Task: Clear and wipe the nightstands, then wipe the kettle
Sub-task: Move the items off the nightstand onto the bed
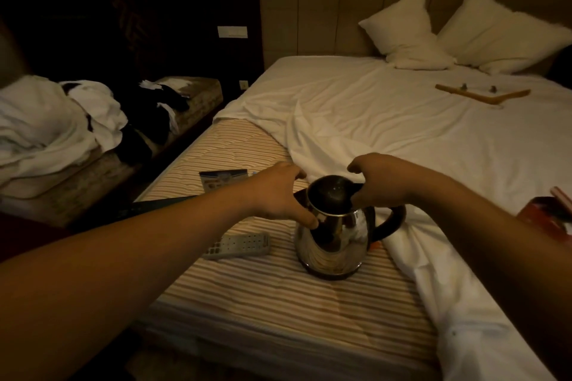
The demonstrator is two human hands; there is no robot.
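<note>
A shiny steel kettle (332,244) with a dark lid and black handle stands upright on the bare striped corner of the mattress (278,288). My left hand (278,192) holds its upper left side, thumb pressed on the steel wall and fingers curled round the far side near the spout. From the right, my right hand (377,182) grips the top of the kettle where the handle meets the lid, thumb and fingers curled. No cloth shows in either hand.
A grey remote (238,246) lies just left of the kettle, with a leaflet (223,181) and a dark strap (161,204) beyond it. The white sheet (402,139) is rumpled to the right. It carries two pillows (405,34), a wooden hanger (483,96) and a red object (544,213). Linen is piled on the left bed (46,133).
</note>
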